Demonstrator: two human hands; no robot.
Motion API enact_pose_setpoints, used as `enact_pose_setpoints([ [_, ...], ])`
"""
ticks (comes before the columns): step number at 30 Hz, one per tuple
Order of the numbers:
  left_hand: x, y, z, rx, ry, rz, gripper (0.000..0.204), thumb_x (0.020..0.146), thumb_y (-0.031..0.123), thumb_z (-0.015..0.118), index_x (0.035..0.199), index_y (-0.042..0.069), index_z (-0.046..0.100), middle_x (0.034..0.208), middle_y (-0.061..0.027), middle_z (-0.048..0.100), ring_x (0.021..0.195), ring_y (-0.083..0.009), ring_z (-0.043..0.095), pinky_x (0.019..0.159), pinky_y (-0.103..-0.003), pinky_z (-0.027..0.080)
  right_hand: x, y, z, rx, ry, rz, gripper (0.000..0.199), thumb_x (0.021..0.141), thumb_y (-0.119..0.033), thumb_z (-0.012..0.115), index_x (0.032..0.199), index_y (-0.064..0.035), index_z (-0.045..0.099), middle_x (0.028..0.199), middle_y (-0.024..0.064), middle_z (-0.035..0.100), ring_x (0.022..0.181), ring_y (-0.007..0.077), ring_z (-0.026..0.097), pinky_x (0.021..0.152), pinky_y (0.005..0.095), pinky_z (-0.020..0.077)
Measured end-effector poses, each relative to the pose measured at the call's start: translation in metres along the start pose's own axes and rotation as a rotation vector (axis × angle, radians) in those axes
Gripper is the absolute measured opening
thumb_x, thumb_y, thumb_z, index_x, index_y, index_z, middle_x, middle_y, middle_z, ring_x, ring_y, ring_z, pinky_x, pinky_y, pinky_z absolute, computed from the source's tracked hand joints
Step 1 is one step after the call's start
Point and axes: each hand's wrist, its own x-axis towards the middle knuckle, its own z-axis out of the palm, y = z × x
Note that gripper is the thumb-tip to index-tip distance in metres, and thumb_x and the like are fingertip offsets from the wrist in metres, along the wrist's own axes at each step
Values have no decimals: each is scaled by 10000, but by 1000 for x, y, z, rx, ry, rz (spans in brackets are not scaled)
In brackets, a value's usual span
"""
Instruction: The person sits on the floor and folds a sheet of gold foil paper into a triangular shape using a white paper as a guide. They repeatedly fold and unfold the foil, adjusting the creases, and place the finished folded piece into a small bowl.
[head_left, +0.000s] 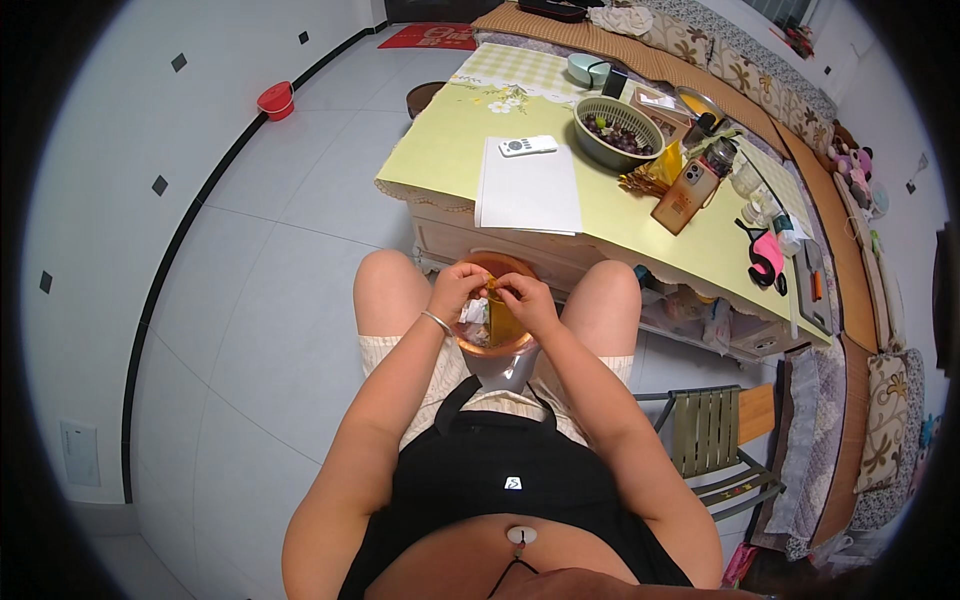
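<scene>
Your left hand [455, 290] and right hand [525, 303] both pinching a small yellow-brown piece [493, 287], above the orange bowl [478, 343] on your lap, just before the table's near edge [520, 235].

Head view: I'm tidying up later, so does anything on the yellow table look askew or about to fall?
The white paper sheets lie with their near edge at or slightly past the yellow table front edge. The phone leans tilted. Nothing looks spilled.
</scene>
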Motion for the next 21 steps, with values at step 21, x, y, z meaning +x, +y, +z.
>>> enact_pose_setpoints([
  [21,2,-5,3,271,-77,160,58,895,37,690,934,-2,674,816,-15,659,700,-81,593,638,-213,482,0,25,7,179,61,251,119,872,-129,708,918,-19,694,779,49,700,707,88,642,664,255,509],
])
